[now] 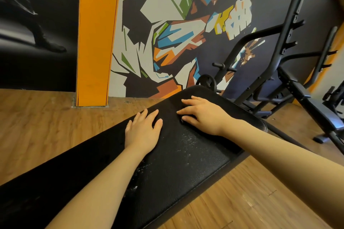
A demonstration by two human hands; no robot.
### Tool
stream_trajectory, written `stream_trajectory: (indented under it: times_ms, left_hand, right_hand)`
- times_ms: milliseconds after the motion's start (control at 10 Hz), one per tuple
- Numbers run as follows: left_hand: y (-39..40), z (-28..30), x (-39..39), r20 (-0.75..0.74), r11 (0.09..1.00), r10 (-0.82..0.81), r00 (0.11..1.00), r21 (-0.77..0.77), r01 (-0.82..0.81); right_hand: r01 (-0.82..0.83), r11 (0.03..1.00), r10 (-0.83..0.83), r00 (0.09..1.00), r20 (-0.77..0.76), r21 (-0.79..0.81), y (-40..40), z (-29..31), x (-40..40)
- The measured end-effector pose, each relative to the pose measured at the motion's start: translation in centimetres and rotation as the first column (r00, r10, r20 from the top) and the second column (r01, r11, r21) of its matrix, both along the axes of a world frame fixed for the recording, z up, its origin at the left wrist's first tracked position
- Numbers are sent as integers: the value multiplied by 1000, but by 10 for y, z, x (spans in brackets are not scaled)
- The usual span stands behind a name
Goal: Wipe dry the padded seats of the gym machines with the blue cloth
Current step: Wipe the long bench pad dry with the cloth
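A long black padded bench seat (167,169) runs from bottom left to the upper middle. Pale wet speckles show on its textured surface near the centre. My left hand (143,130) lies flat on the pad with straight fingers. My right hand (201,115) rests palm down on the pad's far end, fingers stretched out to the left. Under the right hand the surface (188,98) looks smoother and matte, with a faint edge between the hands; I cannot tell if this is a dark cloth. No clearly blue cloth is visible.
A black rack and second bench (290,87) stand to the right, with a weight plate (206,81) behind the pad's far end. An orange pillar (95,42) and a painted mural wall are behind. Wooden floor surrounds the bench.
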State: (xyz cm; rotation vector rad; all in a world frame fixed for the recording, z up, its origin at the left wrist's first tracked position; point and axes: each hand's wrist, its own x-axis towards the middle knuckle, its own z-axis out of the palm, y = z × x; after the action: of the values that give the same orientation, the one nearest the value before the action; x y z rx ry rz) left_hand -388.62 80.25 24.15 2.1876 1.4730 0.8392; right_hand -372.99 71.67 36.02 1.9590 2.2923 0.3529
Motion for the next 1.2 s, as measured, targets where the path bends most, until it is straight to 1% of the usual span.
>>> stream_trajectory:
  times_ms: [100,300,400,500,600,700,800,900,1000,1100,1200]
  left_hand:
    - [0,-1,1,0,1000,0,1000,0,0]
    - [-1,1,-1,-2,1000,-4,1000,3,4]
    - [-3,1,-1,-7,1000,0,1000,7,0]
    - [-3,1,-1,-9,1000,4,1000,9,-3]
    - [-1,1,-1,-7,1000,9,1000,11,-9]
    - [0,0,-2,2,1000,5,1000,12,-5]
    - [1,-1,-2,12,1000,-7,1000,16,7]
    - [1,-1,-2,23,1000,-12,1000,17,11]
    - [0,-1,-3,20,1000,-8,1000,15,7]
    - [0,-1,-1,17,1000,-3,1000,18,3]
    - [0,0,-2,15,1000,-3,1000,22,3]
  right_hand:
    - [-3,1000,3,1000,10,-21,-3,1,1]
    - [-37,998,39,998,46,-60,-52,6,7]
    - [-21,996,28,996,84,-82,-73,13,10]
    - [-17,999,19,999,37,-49,-85,15,16]
    - [-38,998,42,995,-92,44,-81,7,15]
    - [-77,979,109,981,-161,189,-68,1,14]
    - [-70,969,97,990,-103,238,-52,0,13]
    - [24,984,-8,996,-92,174,-39,4,8]
    - [79,996,-84,989,-124,-44,-35,16,2]
    - [76,963,-129,973,-193,-257,-39,37,6]
    - [61,946,-123,977,-176,-319,-41,49,16]
